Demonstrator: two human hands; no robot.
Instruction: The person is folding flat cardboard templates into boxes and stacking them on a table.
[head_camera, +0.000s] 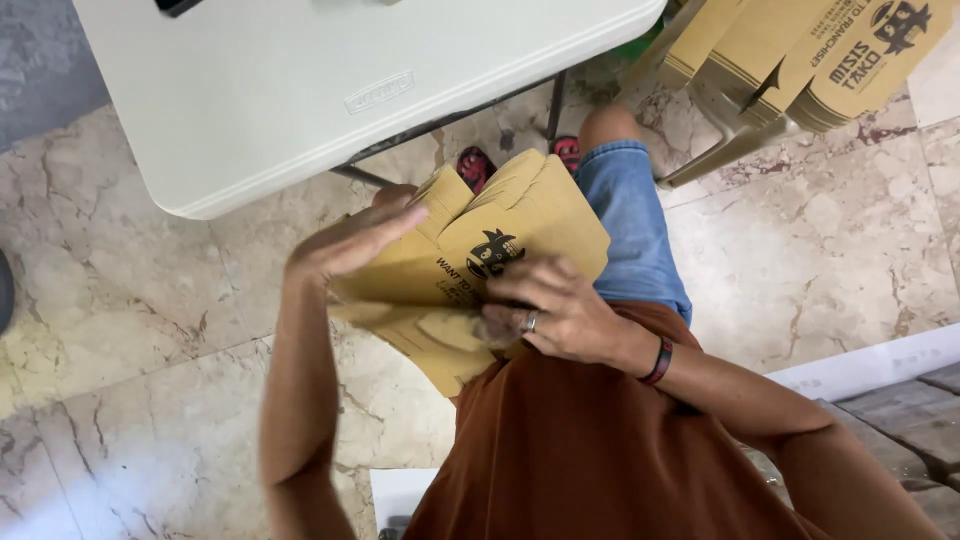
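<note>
- I hold a flat kraft cardboard box blank (500, 235) in front of my lap, over my knee in blue denim shorts (632, 215), between my body and the white folding surface (300, 90).
- My left hand (350, 243) lies along the blank's upper left edge, fingers stretched out nearly flat and pressed against a raised flap; it is not curled tight, more pushing than clutching.
- My right hand (555, 310), with a ring on one finger and a dark wristband (657, 362) behind it, is clamped on the blank's lower right side, fingers bent over the printed face next to the black round emblem.
- As I judge it, the folding is only begun: the top flaps stand up in staggered layers and a lower panel bends towards me, but the piece has no box shape yet, no closed sides or bottom that I can see.
- A stack of unfolded blanks (800, 50) of the same brown card leans at the upper right, well apart from my hands, so plenty seems left.
- I see no finished box on the surface or on the marble floor (130, 330).
- My red sandals (475, 165) show under the surface edge.
</note>
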